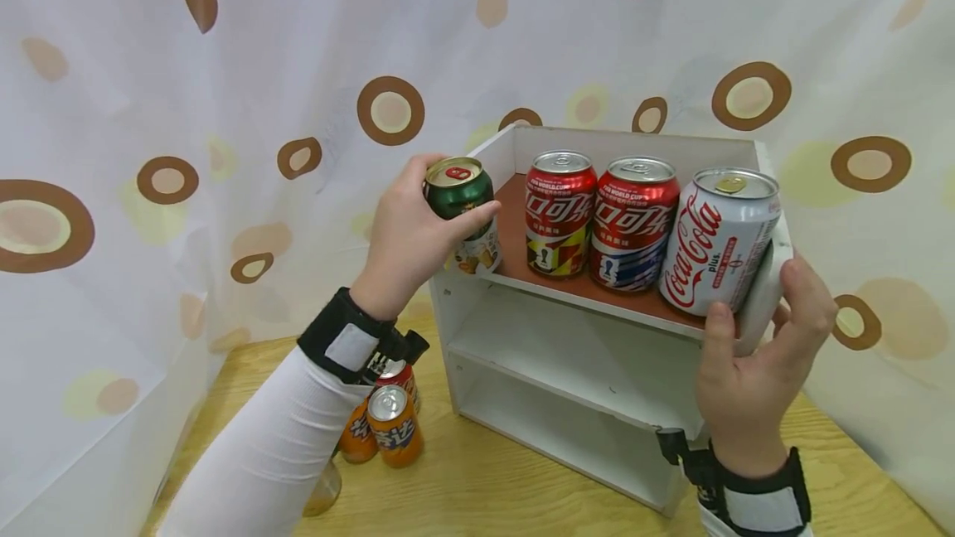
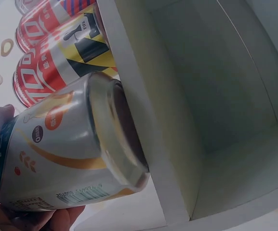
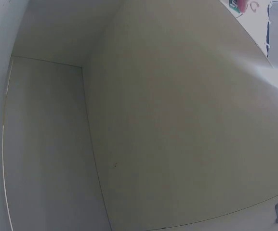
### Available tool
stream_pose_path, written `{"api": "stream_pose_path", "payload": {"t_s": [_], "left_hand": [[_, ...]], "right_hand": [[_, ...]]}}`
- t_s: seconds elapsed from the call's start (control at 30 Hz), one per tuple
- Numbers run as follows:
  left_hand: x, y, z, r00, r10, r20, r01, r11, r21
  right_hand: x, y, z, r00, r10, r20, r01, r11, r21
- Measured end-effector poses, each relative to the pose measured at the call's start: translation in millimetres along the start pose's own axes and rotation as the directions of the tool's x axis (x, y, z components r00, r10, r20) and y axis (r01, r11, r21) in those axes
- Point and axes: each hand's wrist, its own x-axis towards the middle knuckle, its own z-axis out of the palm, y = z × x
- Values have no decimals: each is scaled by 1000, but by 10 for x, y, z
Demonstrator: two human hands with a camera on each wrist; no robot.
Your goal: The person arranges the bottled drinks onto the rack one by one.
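My left hand grips a can with a green top at the left end of a white shelf unit's top level. In the left wrist view the silver lower part of this can shows, its base at the shelf's front edge; whether it rests there I cannot tell. To its right stand two red cola cans and a white Coca-Cola Plus can, which leans. My right hand holds the unit's right side, fingers outside and thumb at the front by the white can's base.
On the wooden table, left of the unit, stand orange cans and a red can, partly behind my left forearm. Two lower compartments open below the top level. A patterned curtain hangs behind. The right wrist view shows the unit's inner panels.
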Motion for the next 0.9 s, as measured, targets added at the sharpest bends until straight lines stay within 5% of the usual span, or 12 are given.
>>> {"api": "stream_pose_path", "payload": {"t_s": [0.9], "left_hand": [[104, 89, 319, 996, -86, 0, 85, 992, 92]], "right_hand": [[-8, 3, -10, 1000, -4, 9, 4, 1000, 5]]}}
